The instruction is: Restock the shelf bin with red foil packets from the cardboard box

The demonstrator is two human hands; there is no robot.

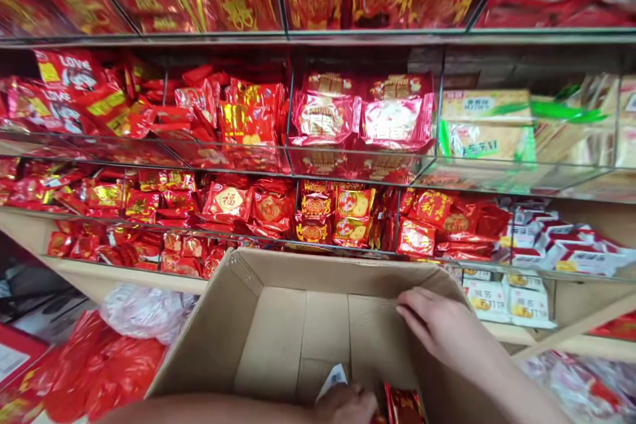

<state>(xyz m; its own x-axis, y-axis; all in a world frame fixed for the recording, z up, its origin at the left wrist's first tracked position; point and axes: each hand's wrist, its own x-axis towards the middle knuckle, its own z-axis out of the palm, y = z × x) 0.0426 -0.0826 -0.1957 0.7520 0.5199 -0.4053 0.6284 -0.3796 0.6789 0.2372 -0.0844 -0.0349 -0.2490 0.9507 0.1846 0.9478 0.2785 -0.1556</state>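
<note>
An open cardboard box (278, 268) stands in front of the shelves. My left hand (350, 404) is low inside it, fingers curled and blurred, beside a small white packet (334, 377); what the fingers hold, if anything, cannot be made out. Just right of that hand lies a red packet (405, 404), partly cut off by the bottom edge. My right hand (430, 318) reaches over the box's right side, its fingers together and pointing left into the box. Nothing can be made out between those fingers.
Shelves of red packets (228, 202) span the view beyond the box, with clear dividers. Pale biscuit packs (487, 139) and white packets (487, 301) sit at the right. Red plastic bags (106, 364) lie at lower left, more bags (581, 384) at lower right.
</note>
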